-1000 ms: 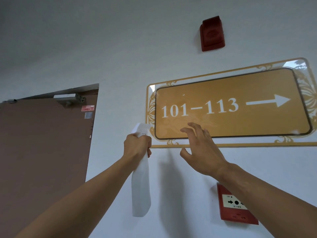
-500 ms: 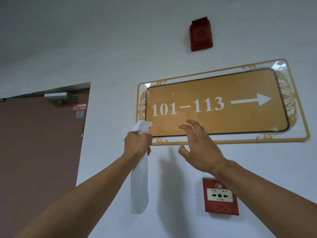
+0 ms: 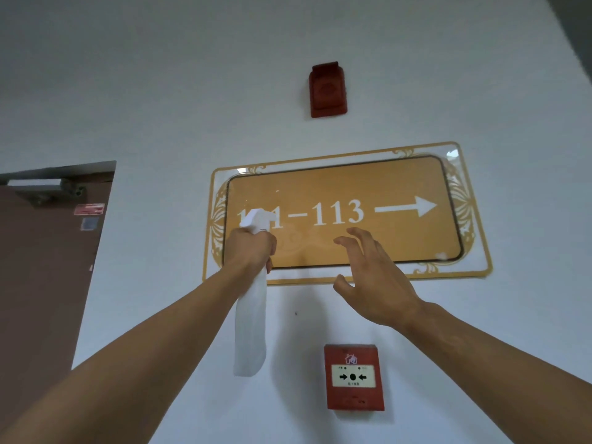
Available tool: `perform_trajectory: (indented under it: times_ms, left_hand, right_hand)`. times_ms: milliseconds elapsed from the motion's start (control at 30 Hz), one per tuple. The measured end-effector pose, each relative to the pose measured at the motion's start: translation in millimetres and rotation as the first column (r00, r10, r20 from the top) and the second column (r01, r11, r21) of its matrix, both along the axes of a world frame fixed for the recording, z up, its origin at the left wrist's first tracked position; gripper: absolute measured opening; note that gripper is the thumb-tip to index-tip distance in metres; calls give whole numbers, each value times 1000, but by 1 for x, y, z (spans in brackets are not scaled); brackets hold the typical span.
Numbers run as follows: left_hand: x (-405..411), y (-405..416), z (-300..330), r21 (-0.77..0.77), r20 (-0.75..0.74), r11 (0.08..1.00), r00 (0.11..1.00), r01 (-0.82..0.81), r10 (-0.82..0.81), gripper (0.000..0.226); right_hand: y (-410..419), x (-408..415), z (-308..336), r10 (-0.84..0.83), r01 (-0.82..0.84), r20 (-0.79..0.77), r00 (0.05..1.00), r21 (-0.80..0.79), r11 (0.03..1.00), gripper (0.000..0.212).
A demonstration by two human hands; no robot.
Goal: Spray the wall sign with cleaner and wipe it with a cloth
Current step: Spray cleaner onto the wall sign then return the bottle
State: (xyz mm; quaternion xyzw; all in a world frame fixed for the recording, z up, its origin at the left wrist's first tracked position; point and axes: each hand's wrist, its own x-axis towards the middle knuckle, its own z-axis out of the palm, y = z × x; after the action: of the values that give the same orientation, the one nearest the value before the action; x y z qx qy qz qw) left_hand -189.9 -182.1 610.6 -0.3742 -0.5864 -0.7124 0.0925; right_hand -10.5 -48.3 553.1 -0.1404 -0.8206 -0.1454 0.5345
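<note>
While both arms reach up twd the wall, left hand (image 3: pixel 251 249) is wrapped round the neck of 1 white spray bottle (image 3: pixel 250 328), fingers curled tight on it; nozzle head sits above the fist, bottle body hangs below the wrist. Right hand (image 3: pixel 373 280) is beside it, well apart, holding nothing, fingers (image 3: pixel 349 243) spread and loosely bent, thumb out to the side. Can't tell if the fingertips touch the sign or just hover in front.

Counts: 2 hands, 1 bottle, 1 wall sign (image 3: pixel 346 213), 2 red boxes, 1 door. No label readable on bottle.

Sign is directly behind both hands, fixed to the wall, slightly tilted in view. Gold panel w/ dark outline, clear outer border w/ gold ornament trim. White text reads "…1–113" plus arrow pointing away from right hand to the right; first digits covered by the nozzle head. Left fist overlaps sign's lower left corner area, right hand's fingers overlap its lower edge nr the middle.

Below right hand: 1 red call-point box (image 3: pixel 354 378), white face w/ 2 black arrows aimed at a black dot, small text too tiny to read. Above the hands, past sign's top edge: 1 red wall unit (image 3: pixel 328 89), no legible writing.

Left of left arm: brown door (image 3: pixel 48 283) w/ closer at top, small red sticker (image 3: pixel 89 209) and a grey one under it, unreadable. Bare white wall (image 3: pixel 160 91) between door edge and sign, also above sign and to the right of right arm.
</note>
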Motion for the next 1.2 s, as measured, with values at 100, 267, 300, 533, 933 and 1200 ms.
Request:
perform_trajectory:
  times_ms: [100, 267, 300, 533, 933, 1200]
  left_hand:
    - [5, 6, 11, 31, 3, 999, 1000, 9, -9, 37]
    - [17, 21, 21, 21, -17, 993, 993, 117, -116, 52]
    - [21, 25, 23, 8, -24, 991, 991, 135, -135, 56]
    - [53, 42, 29, -100, -59, 967, 969, 234, -241, 65]
    - [99, 68, 35, -44, 4, 941, 942, 334, -334, 61]
    - [128, 91, 27, -47, 95, 900, 899, 433, -428, 59]
  right_hand:
    - [6, 12, 2, -20, 20, -12, 1000, -6, 1000, 62]
    - [12, 28, 4, -49, 48, -38, 998, -13, 999, 63]
    - [13, 32, 5, -54, 53, -42, 998, -13, 998, 63]
    - [19, 51, 7, -82, 82, -55, 995, -8, 997, 64]
    - [27, 96, 2, -163, 160, -72, 984, -41, 986, 64]
    - [34, 128, -2, -225, 223, -80, 971, -37, 974, 63]
